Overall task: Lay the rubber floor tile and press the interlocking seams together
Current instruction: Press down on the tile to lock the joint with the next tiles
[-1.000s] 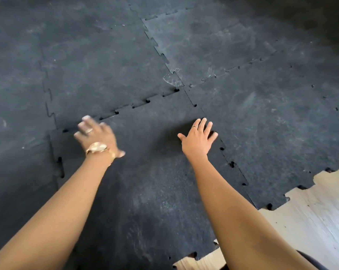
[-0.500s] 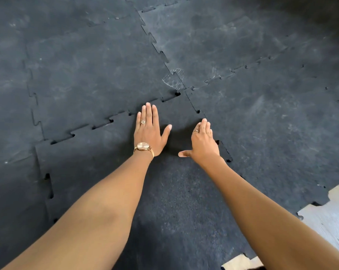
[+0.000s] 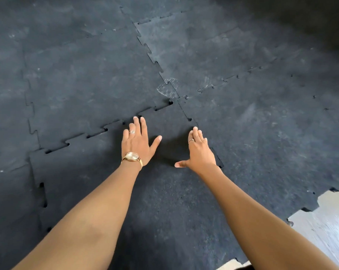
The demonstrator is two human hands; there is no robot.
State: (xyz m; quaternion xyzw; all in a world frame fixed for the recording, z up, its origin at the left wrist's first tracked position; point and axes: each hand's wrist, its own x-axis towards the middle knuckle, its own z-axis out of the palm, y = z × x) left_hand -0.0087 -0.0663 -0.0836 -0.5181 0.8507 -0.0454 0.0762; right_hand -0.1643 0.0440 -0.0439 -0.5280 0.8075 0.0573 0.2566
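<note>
A black rubber floor tile (image 3: 90,172) with puzzle-shaped edges lies under both my arms. My left hand (image 3: 138,142), with a gold watch and a ring, rests flat on it, fingers spread, fingertips close to the far seam (image 3: 114,123). That seam shows small dark gaps between its tabs. My right hand (image 3: 199,152) lies flat with the thumb out, over the tile's right seam (image 3: 190,119), which looks closed further up. Neither hand holds anything.
Joined black rubber tiles (image 3: 242,133) cover the floor ahead, to the left and to the right. Bare pale wood floor (image 3: 328,225) shows at the lower right beyond the jagged tile edge. The left seam (image 3: 42,193) of the near tile has dark gaps.
My left hand has moved from the tile's far left corner to the middle, beside my right hand, and now lies flat. The view has shifted slightly forward.
</note>
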